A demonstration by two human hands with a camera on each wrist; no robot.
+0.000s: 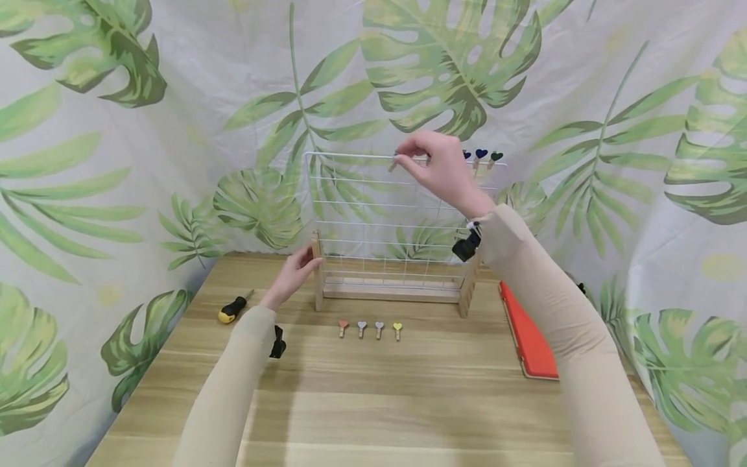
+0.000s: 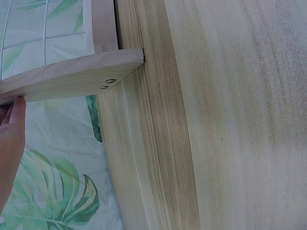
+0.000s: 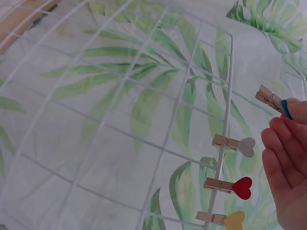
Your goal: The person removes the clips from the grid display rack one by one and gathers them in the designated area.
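Observation:
A white wire grid rack (image 1: 379,224) stands on the wooden table between two wooden posts. My left hand (image 1: 294,275) grips the left wooden post (image 2: 72,74), thumb in front and the other fingers mostly hidden behind it. Above the top wire, my right hand (image 1: 438,165) pinches a small wooden clothespin (image 3: 271,99) by its blue end; its tip sits a little off the wire in the right wrist view. Clothespins with a pale grey heart (image 3: 246,147), a red heart (image 3: 242,188) and a yellow heart (image 3: 234,221) are clipped along that wire.
Dark heart clothespins (image 1: 481,154) sit at the rack's upper right. Several heart clothespins, including an orange one (image 1: 343,328) and a yellow one (image 1: 398,331), lie in a row before the rack. A screwdriver (image 1: 233,310) lies left; a flat red object (image 1: 532,340) lies right, partly under my arm.

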